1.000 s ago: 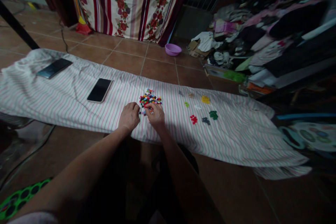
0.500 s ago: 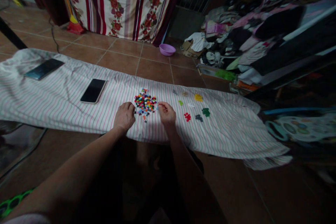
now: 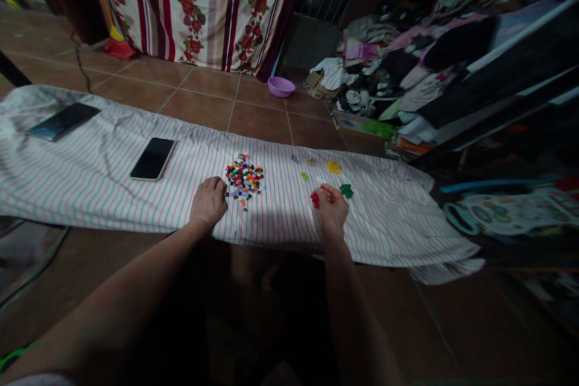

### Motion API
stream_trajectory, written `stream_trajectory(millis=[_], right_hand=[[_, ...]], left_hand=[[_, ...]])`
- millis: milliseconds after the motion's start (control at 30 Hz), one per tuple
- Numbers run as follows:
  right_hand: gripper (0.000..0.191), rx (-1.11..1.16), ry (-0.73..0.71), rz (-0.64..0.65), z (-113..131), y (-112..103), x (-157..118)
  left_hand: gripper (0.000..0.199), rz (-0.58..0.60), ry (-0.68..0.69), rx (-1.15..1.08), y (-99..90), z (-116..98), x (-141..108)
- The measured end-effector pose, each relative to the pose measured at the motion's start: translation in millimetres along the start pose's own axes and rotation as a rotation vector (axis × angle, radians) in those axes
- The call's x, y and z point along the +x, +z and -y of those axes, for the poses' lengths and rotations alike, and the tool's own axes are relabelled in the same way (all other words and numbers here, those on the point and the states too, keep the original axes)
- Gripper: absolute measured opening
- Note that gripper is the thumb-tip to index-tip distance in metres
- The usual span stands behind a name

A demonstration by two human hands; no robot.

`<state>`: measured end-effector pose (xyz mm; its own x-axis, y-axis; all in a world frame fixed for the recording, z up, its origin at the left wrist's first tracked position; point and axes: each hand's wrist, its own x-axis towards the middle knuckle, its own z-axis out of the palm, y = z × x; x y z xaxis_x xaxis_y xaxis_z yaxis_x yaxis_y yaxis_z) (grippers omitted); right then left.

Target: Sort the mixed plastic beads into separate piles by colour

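Note:
A mixed pile of small multicoloured pieces (image 3: 244, 176), like beads, lies on the striped cloth (image 3: 280, 217). My left hand (image 3: 208, 202) rests at the pile's left edge, its fingers curled together; whatever they may hold is hidden. To the right, my right hand (image 3: 333, 206) has its fingers pinched beside the red pieces (image 3: 315, 199) and the white pieces (image 3: 321, 180). Anything in that pinch is too small to make out. Around it sit little groups of green pieces (image 3: 346, 191), yellow pieces (image 3: 333, 167), lime pieces (image 3: 304, 175), beige pieces (image 3: 310, 161) and grey pieces (image 3: 294, 158).
Left of the pile lie a phone (image 3: 154, 158) and a dark tablet-like device (image 3: 64, 121). Beyond the cloth, a purple basin (image 3: 281, 87) stands on the tiled floor. Heaped clothes (image 3: 384, 66) fill the far right. A floral curtain (image 3: 208, 6) hangs behind.
My right hand has moved right, from the mixed pile to the sorted groups, and now covers the dark grey group. My left hand has stayed beside the pile. The view has shifted slightly.

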<state>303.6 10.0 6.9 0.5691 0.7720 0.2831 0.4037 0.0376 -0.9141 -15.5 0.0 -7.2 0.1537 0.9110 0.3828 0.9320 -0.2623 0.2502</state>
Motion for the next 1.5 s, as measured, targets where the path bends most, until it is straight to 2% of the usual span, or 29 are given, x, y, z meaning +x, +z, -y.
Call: stream_trajectory(millis=[100, 300, 433, 567, 700, 967, 1100, 1267, 1500], right_hand=[[0.037, -0.092, 0.043, -0.037, -9, -19, 5], [0.032, -0.422, 0.064, 0.004, -25, -46, 6], [0.027, -0.652, 0.029, 0.085, -27, -46, 1], [0.030, -0.749, -0.007, 0.174, -23, -38, -2], [0.031, -0.757, -0.007, 0.163, -25, -32, -1], [0.037, -0.669, -0.045, 0.123, -28, -34, -2], [0.045, -0.640, -0.146, 0.080, -31, -29, -1], [0.051, -0.651, -0.297, 0.155, -40, -20, 1], [0.051, -0.659, -0.394, 0.225, -41, -10, 2]], left_hand=[[0.020, -0.002, 0.002, -0.004, -0.6, 0, 0], [0.020, -0.007, 0.004, -0.004, -1.5, -1, 0], [0.020, -0.008, 0.004, 0.006, -1.9, -1, 0], [0.019, -0.007, 0.005, 0.012, -1.6, -1, 0], [0.019, -0.007, 0.006, 0.011, -0.7, 0, 0], [0.020, -0.017, 0.006, 0.002, -1.1, -1, 0], [0.020, -0.025, 0.009, -0.002, -1.1, -2, 0], [0.019, -0.023, 0.013, 0.002, -1.3, -1, 0], [0.018, -0.020, 0.001, 0.008, -1.5, -2, 0]])
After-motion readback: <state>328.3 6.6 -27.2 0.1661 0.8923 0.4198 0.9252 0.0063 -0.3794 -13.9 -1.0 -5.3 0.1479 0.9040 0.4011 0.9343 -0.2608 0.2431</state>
